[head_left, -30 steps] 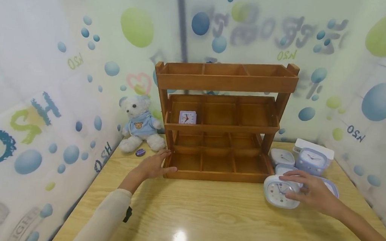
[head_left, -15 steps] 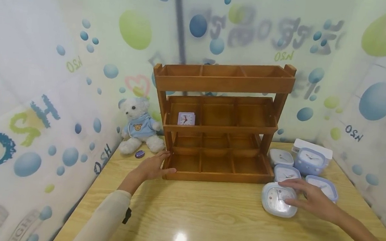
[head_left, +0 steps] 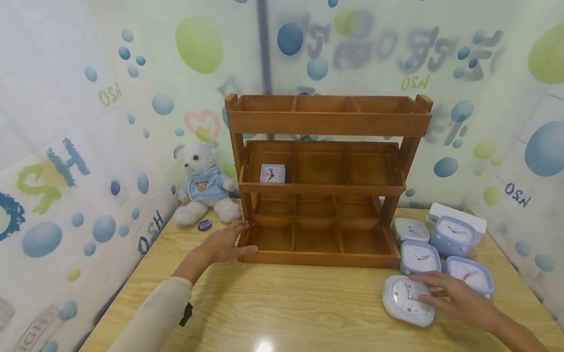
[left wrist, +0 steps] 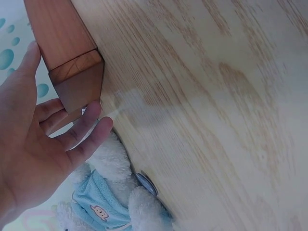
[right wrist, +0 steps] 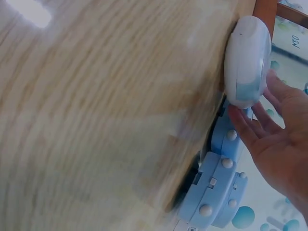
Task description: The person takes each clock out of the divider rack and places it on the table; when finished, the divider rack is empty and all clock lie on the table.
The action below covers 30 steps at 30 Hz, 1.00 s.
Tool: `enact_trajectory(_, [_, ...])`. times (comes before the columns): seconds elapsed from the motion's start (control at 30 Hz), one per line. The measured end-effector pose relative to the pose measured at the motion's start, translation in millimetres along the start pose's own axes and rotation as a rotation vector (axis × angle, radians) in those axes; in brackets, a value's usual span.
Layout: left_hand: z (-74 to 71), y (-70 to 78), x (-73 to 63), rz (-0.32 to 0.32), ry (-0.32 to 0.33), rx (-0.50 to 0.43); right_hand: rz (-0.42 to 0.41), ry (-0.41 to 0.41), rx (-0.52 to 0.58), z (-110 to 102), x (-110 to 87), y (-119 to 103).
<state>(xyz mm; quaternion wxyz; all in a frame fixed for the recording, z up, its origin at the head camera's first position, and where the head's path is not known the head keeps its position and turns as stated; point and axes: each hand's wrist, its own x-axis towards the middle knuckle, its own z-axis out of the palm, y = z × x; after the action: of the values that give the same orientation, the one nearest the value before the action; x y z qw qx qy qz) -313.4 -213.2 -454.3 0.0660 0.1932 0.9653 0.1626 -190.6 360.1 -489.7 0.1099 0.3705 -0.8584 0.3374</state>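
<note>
In the head view my right hand (head_left: 466, 304) holds the right side of a rounded white and pale-blue alarm clock (head_left: 403, 303), low over the table's right part. Its thumb lies on the dial and its fingers are at the edge, as the right wrist view shows with the clock (right wrist: 244, 62). My left hand (head_left: 222, 243) rests against the lower left corner of a brown wooden shelf rack (head_left: 317, 258). In the left wrist view the fingers touch the rack's end (left wrist: 82, 86), loosely bent. A small lilac square clock (head_left: 273, 173) stands in the middle tier's left compartment.
Behind my right hand sit several clocks: a blue one (head_left: 420, 257), a wide blue one (head_left: 470, 275), a white one (head_left: 411, 230) and a taller blue one (head_left: 453, 235). A white bear (head_left: 204, 183) and a small purple oval item (head_left: 204, 225) are left of the rack.
My right hand has brought the white and pale-blue clock toward me, away from the other clocks, and its dial now tilts more upward. My left hand has stayed at the rack's corner.
</note>
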Motion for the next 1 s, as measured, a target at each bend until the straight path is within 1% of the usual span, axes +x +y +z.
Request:
enact_trajectory(0.13, [-1.3,1.2,0.5,0.002,-0.002,0.004,-0.032,0.025,-0.047,1,0.7,2])
enact_trajectory(0.3, [-2.1,3.3,2.1,0.004,0.0,0.006,-0.068,0.101,-0.141,0,3.9,3])
enact_trajectory(0.4, [-2.1,3.9,2.6,0.003,-0.005,0.007,-0.075,0.138,-0.173,0,4.0,7])
enact_trajectory(0.5, [-2.1,4.2,2.3,0.004,-0.01,0.01,-0.085,0.147,-0.169,0,4.1,11])
enact_trajectory(0.63, [-3.2,5.4,0.5,-0.002,-0.013,0.01,-0.085,0.137,-0.185,0,6.6,10])
enact_trajectory(0.73, [-4.7,6.3,-0.6,-0.002,-0.014,0.011,-0.085,0.144,-0.215,-3,14.1,5])
enact_trajectory(0.83, [-5.5,6.7,-0.7,0.0,-0.01,0.008,-0.088,0.161,-0.232,-7,26.6,-2])
enact_trajectory(1.0, [-4.2,6.1,-0.2,-0.006,-0.011,0.003,-0.059,0.144,-0.165,-13,51.4,-12])
